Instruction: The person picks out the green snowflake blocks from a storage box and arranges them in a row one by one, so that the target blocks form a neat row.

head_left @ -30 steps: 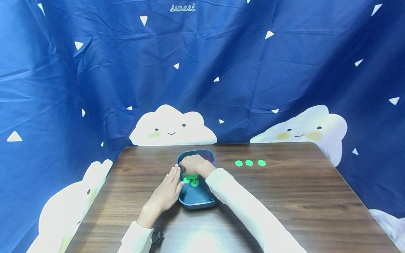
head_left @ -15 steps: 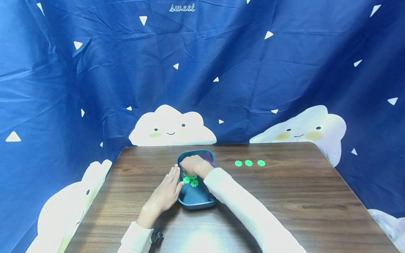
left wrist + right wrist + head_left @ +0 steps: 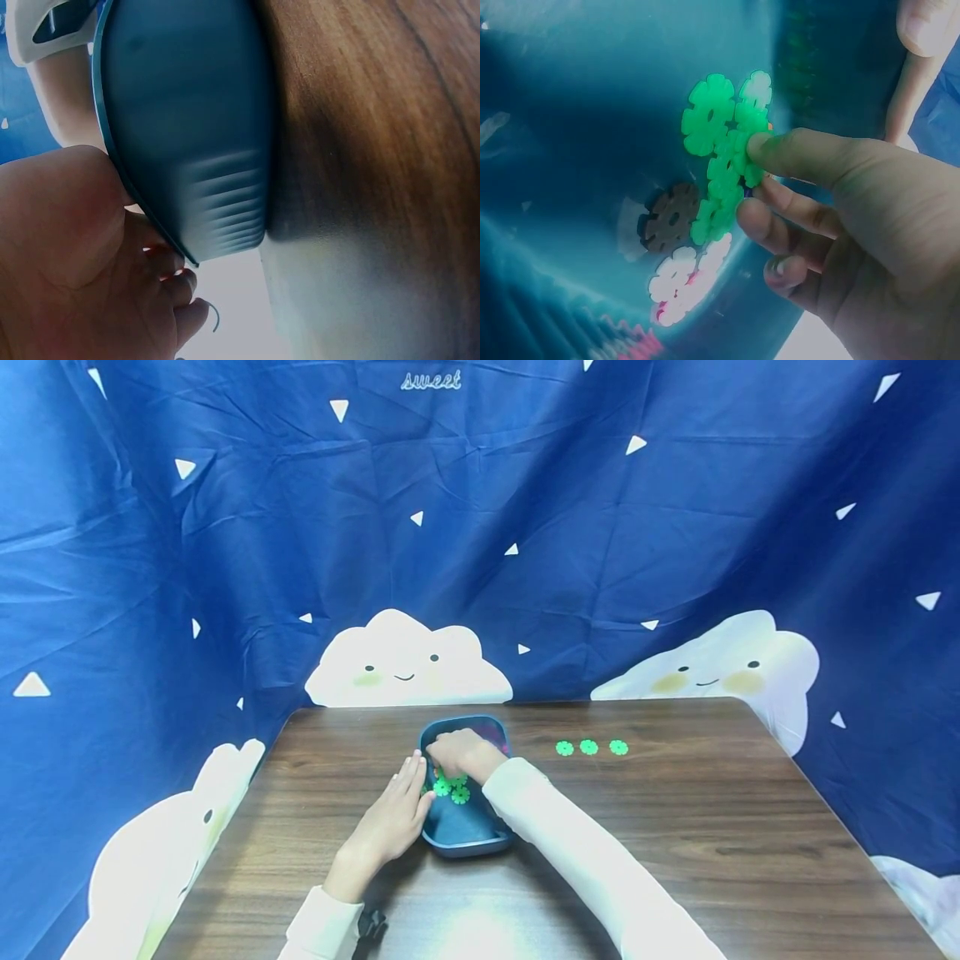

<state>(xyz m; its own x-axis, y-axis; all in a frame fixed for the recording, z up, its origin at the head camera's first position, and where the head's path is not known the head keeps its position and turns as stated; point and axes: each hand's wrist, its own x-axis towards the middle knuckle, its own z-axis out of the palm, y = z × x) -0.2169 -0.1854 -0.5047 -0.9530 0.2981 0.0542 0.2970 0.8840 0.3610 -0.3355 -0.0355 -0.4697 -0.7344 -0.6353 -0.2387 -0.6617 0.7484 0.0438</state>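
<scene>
A dark teal tray (image 3: pixel 465 828) stands on the table with flower-shaped plastic discs inside. My left hand (image 3: pixel 392 814) rests along its left rim, fingers straight; the left wrist view has the palm against the tray's outer wall (image 3: pixel 187 112). Inside the tray's far half is my right hand (image 3: pixel 461 752). In the right wrist view its thumb and fingers pinch a green flower disc (image 3: pixel 741 154) among overlapping green ones. A loose green disc (image 3: pixel 709 114), a brown disc (image 3: pixel 673 217) and a pale pink-white disc (image 3: pixel 673 276) lie nearby. The right fingertips are hidden in the head view.
Three green discs, the middle one (image 3: pixel 588 747) among them, lie in a row on the wooden table (image 3: pixel 675 827) right of the tray. A blue cloth (image 3: pixel 555 527) with clouds hangs behind the table's far edge. A small black object (image 3: pixel 369 923) is by the left cuff.
Both hands and the tray stay almost where they were. Only a very slight shift of the whole head view shows, and the row of green discs is the same.
</scene>
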